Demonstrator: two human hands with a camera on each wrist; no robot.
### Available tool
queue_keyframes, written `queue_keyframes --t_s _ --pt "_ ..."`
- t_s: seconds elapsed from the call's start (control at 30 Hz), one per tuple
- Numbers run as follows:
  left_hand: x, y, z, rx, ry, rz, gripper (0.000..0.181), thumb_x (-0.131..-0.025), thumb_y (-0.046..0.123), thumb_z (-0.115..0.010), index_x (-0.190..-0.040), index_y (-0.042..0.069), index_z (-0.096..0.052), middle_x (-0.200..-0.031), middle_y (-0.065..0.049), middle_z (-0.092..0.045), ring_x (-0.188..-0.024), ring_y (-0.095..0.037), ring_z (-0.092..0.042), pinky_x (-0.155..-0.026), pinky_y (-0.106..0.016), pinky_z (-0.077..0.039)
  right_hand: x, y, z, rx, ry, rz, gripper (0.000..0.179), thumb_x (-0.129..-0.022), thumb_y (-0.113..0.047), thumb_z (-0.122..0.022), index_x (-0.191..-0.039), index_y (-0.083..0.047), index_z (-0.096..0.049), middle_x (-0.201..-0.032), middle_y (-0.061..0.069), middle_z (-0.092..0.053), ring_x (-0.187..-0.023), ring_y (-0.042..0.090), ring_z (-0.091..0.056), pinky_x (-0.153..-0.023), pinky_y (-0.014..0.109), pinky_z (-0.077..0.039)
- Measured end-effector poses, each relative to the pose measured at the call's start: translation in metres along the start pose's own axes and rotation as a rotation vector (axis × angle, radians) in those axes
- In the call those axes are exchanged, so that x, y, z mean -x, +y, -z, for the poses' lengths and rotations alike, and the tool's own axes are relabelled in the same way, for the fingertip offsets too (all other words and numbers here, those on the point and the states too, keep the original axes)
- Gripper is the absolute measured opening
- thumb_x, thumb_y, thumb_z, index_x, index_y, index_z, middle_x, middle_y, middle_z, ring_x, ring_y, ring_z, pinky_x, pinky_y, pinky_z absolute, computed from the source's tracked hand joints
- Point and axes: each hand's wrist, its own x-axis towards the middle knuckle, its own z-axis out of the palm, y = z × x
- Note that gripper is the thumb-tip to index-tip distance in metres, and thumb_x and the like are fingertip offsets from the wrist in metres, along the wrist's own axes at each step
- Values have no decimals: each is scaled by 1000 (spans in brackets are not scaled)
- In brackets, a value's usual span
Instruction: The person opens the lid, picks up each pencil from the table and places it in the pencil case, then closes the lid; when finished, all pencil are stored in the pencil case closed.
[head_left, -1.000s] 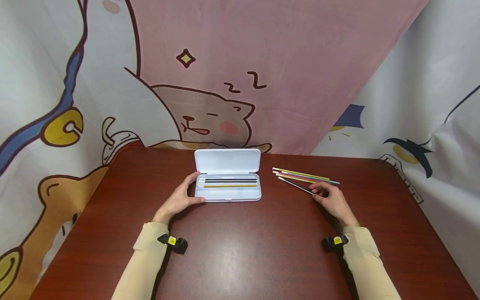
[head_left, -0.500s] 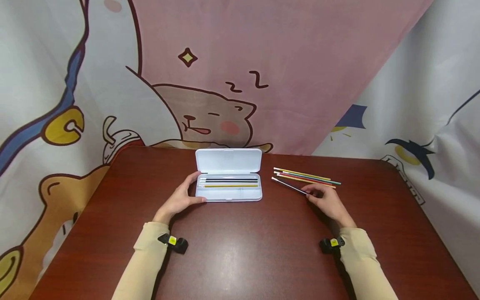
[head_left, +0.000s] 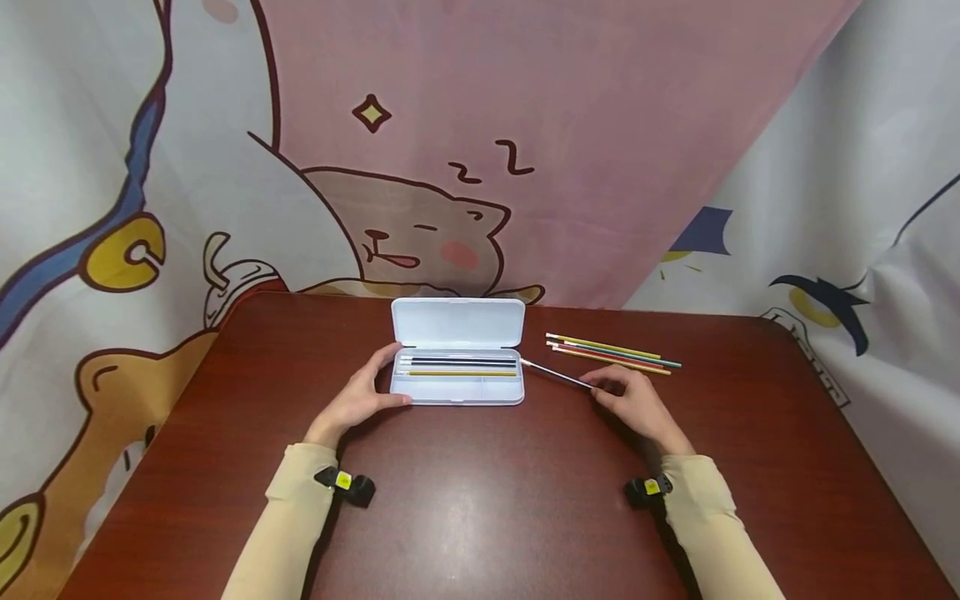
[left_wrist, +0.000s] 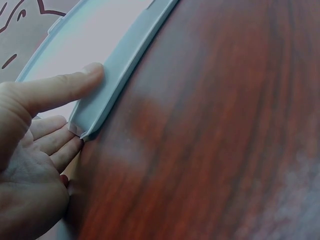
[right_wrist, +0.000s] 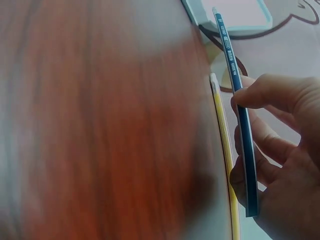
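An open white pencil case (head_left: 442,388) lies on the table with its lid (head_left: 458,322) raised at the back. Dark pencils (head_left: 459,361) and a yellow pencil (head_left: 461,373) lie lengthwise in its rear part. My left hand (head_left: 356,403) holds the case's left end, the thumb (left_wrist: 80,85) on the front edge and the fingers at the end and back. My right hand (head_left: 636,405) pinches a dark blue pencil (right_wrist: 231,56) between thumb and fingers. In the head view its white-tipped end appears at the case's right edge; whether they touch I cannot tell.
Several coloured pencils (head_left: 611,353) lie loosely together behind the right hand, slanting down to the right. A cartoon-printed cloth (head_left: 570,167) hangs behind the brown table (head_left: 465,500). Each wrist carries a small black camera (head_left: 362,490).
My right hand has moved left with the dark blue pencil, away from the loose pencils and toward the case. The left hand stays on the case.
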Motion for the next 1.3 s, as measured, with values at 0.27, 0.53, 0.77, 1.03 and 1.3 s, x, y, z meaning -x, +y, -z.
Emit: queue_keyframes --t_s 0.27,0.53,0.77,1.03,1.3 --pt "-3 -10 1 -6 4 8 93 -74 11 -83 -150 11 -28 -152 -16 -30 -139 -30 -24 -112 -54 -12 -11 -15 -14 -7 -25 29 23 -85 3 -67 -104 -8 -74 -100 3 -67 -86 18 -58 -75 35 -47" --pt "4 6 -1 -14 -3 2 91 -76 5 -80 -150 5 -27 -152 -21 -29 -139 -35 -22 -111 -56 -11 -27 -31 -30 6 -45 84 22 -85 5 -66 -103 -4 -73 -101 6 -68 -95 23 -59 -80 42 -46" --pt "4 4 0 -14 -10 8 91 -77 3 -79 -151 3 -24 -152 -24 -26 -139 -37 -20 -110 -58 -8 -45 -52 -51 0 -56 144 18 -84 4 -65 -100 -1 -73 -97 8 -70 -93 22 -62 -83 42 -49" --pt "1 -11 5 -30 0 -6 94 -75 10 -82 -151 9 -27 -153 -20 -28 -139 -34 -22 -110 -58 -10 -66 -82 -77 -3 -116 154 16 -88 -1 -65 -101 -4 -74 -100 6 -70 -91 19 -61 -79 38 -49" --pt "0 -11 1 -11 -17 -22 93 -75 12 -83 -150 9 -28 -152 -18 -30 -138 -33 -24 -111 -57 -10 -81 -94 -101 38 -116 146 15 -88 -3 -67 -99 -7 -75 -100 4 -71 -96 18 -64 -86 37 -49"
